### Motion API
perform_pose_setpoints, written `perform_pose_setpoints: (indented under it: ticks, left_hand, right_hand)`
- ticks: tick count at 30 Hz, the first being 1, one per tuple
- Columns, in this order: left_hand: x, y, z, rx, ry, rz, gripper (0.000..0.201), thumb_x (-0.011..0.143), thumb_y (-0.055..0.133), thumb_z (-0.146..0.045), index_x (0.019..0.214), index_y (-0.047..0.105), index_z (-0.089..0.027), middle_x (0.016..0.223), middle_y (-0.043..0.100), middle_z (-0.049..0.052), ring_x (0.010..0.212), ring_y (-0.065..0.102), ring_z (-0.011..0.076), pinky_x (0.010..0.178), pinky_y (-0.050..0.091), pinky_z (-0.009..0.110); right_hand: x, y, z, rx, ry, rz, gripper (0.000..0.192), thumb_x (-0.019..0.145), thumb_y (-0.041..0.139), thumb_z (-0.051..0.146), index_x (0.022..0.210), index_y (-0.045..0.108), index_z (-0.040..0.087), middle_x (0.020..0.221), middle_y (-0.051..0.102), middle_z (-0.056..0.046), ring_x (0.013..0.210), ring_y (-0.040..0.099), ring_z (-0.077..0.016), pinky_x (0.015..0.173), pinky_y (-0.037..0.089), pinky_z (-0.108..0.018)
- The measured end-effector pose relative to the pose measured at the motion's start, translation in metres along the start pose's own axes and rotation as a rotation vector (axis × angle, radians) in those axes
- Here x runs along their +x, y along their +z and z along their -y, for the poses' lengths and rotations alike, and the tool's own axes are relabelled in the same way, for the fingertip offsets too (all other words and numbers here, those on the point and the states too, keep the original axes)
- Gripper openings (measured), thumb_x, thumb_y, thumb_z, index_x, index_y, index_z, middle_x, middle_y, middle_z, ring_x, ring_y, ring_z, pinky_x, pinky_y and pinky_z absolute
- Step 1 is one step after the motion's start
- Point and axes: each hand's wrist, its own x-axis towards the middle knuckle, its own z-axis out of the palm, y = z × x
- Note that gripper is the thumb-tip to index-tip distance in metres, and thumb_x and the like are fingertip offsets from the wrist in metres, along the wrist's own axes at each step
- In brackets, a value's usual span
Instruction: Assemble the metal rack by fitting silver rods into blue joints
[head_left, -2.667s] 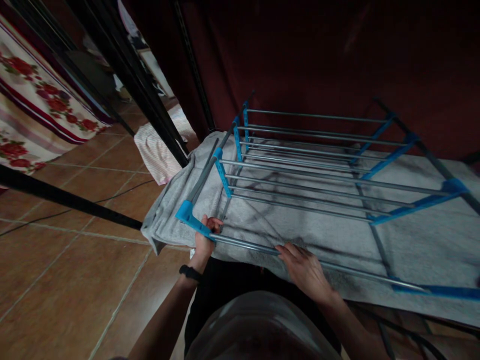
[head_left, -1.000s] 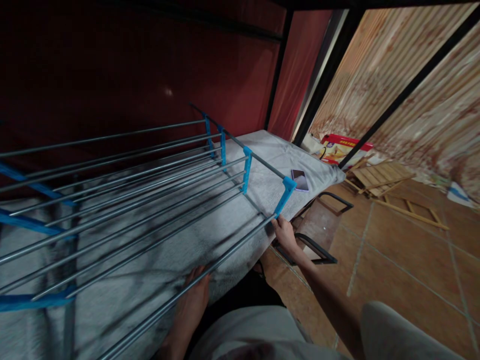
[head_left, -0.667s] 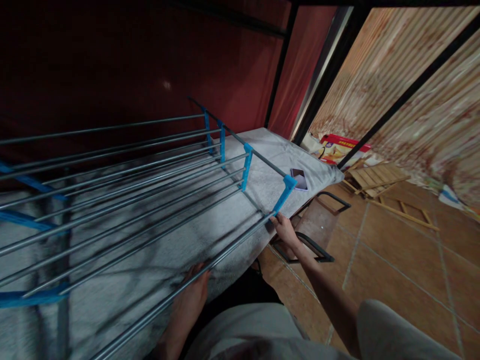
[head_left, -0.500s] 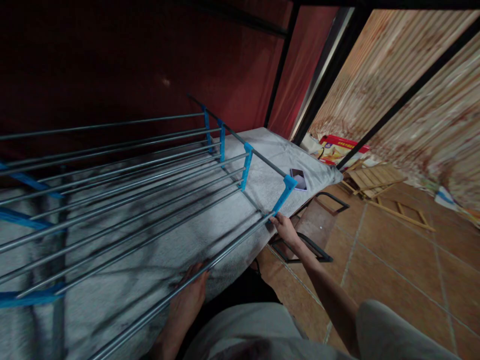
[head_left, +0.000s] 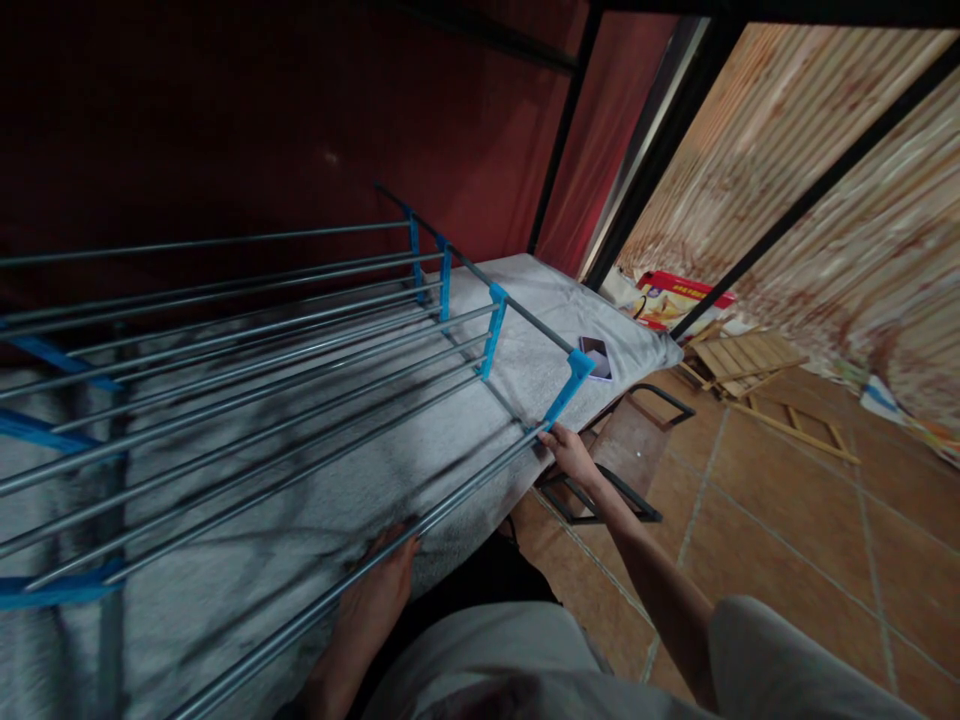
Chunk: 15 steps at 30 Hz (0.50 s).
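Note:
A drying rack [head_left: 300, 375] of grey metal bars with blue plastic brackets stretches across the white cloth-covered table [head_left: 525, 275]. My right hand [head_left: 568, 455] is closed at the rack's near right corner, where the front bar meets a blue bracket [head_left: 568, 392]. Further left along that front bar [head_left: 480, 480] is my left hand [head_left: 375, 595], closed around it from below. The bar crosses over this hand and hides part of its fingers. The rack's left end runs out of view.
A phone [head_left: 596, 358] lies on the cloth near the right edge. Beside the table stands a chair-like piece with a black frame [head_left: 634, 445]. Wooden slatted pieces [head_left: 750, 360] and a red-yellow box [head_left: 682, 300] are on the tiled floor by the corrugated wall. A dark red panel rises behind.
Both hands keep their places on the rack. The rack's left part sits very slightly differently in view, and the floor items have shifted a little left with the camera.

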Motion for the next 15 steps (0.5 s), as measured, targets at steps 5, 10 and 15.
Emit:
perform_pose_setpoints:
  ticks: [5,10,15]
  left_hand:
    - [0.001,-0.002,0.000,0.003,0.007,0.025,0.038,0.102,0.037,-0.023,0.119,0.070,-0.020,0.120,0.073,0.012,0.108,0.071,0.0252,0.086,0.059,0.033]
    - [0.002,-0.003,0.000,0.028,-0.005,0.064,0.038,0.103,0.037,-0.022,0.122,0.070,-0.020,0.126,0.072,0.012,0.114,0.070,0.0252,0.091,0.059,0.035]
    - [-0.002,0.004,0.001,0.093,0.045,-0.016,0.035,0.105,0.041,-0.027,0.125,0.070,-0.020,0.124,0.074,0.011,0.113,0.070,0.0252,0.098,0.057,0.038]
  right_hand:
    - [0.002,-0.005,-0.005,0.061,-0.022,0.057,0.035,0.087,0.057,0.052,0.089,0.064,0.017,0.086,0.066,-0.004,0.082,0.057,-0.0196,0.079,0.047,-0.031]
    - [0.004,-0.004,-0.014,0.039,-0.008,0.055,0.032,0.085,0.059,0.050,0.086,0.065,0.018,0.083,0.067,-0.003,0.082,0.058,-0.0195,0.079,0.049,-0.031]
    - [0.003,-0.002,-0.018,0.020,-0.009,0.041,0.029,0.085,0.058,0.048,0.089,0.067,0.020,0.082,0.070,-0.003,0.087,0.063,-0.0225,0.083,0.052,-0.033]
